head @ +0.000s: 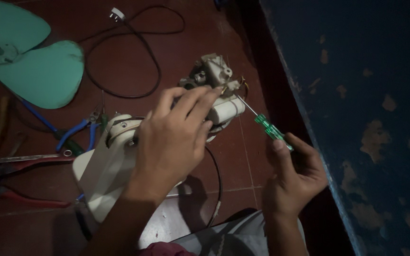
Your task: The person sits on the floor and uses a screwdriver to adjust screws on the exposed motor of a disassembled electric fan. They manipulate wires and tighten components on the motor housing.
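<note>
Left hand (172, 142) lies palm-down on the white fan motor housing (103, 166), fingers spread and curled over its top end, fingertips reaching the cream capacitor cylinder (228, 110). Housing sits on the dark red tiled floor (191, 52), roughly mid-frame, tilted up toward the right.

Right hand (295, 178) is closed around the green transparent handle of a screwdriver (269, 128). Shaft runs up-left; tip sits at the grey switch/terminal block (212, 71) at the top of the housing, just beside the left fingertips.

A black cord (143, 52) loops across the floor behind the housing and ends in a white plug (117, 14). Another black lead runs down from the housing between the two arms.

Teal fan blade (34, 61) lies top left, well apart from the hands. Blue-handled pliers (79, 132) sit just left of the housing; red-handled pliers (15, 163) are at the left edge. A chipped dark blue wall (371, 95) fills the right side.
</note>
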